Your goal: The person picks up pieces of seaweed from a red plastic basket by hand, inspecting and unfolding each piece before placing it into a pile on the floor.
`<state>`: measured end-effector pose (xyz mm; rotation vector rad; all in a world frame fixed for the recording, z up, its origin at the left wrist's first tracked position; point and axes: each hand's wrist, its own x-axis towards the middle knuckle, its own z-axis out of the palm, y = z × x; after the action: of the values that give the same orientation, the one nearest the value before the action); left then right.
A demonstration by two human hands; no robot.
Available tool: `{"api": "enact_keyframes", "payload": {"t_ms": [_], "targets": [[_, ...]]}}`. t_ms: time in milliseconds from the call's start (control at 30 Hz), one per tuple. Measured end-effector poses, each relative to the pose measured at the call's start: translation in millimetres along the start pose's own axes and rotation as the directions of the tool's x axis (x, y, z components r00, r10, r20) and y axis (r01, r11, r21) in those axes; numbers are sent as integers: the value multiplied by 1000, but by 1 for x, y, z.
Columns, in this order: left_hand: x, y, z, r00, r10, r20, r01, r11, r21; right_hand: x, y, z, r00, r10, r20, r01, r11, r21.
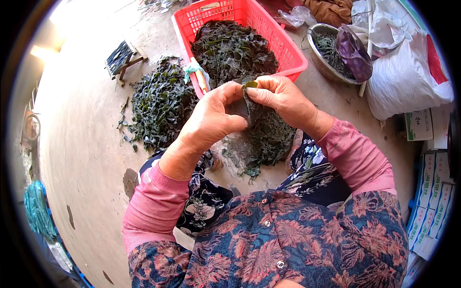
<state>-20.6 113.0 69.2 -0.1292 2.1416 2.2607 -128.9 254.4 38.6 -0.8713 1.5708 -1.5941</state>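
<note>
In front of me my left hand and my right hand meet over a strip of dark green seaweed. Fingertips of the right hand pinch its top edge. The left hand's fingers close on the strip from the other side, partly hiding it. Below, a loose heap of thin, shredded seaweed lies on the floor between my feet. Just beyond stands a red plastic basket, with more dark seaweed inside. A larger leafy seaweed pile rests on the floor to the basket's left.
A small folding stool stands at far left. A metal basin holds green strands, with purple dotted cloth over its edge. Beside it are a white sack and stacked printed boxes. A pale handle with teal wrapping leans on the basket.
</note>
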Motion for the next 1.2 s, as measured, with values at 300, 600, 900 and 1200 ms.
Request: {"api": "enact_keyframes", "payload": {"t_ms": [300,600,900,1200], "targets": [[2,-6,6,728,560,-394,-103,658,746,-7,-5,10,999,-33,22,26,967,254],[-13,-6,7,969,-74,-237,-14,936,-351,-7,-11,4,997,-40,65,34,995,95],[-16,-12,3,985,-2,-172,-26,987,-161,-5,-8,9,978,135,159,-174,948,267],[-20,-4,-43,963,-115,-245,74,983,-169,8,-14,-2,956,117,269,-64,978,-198]]}}
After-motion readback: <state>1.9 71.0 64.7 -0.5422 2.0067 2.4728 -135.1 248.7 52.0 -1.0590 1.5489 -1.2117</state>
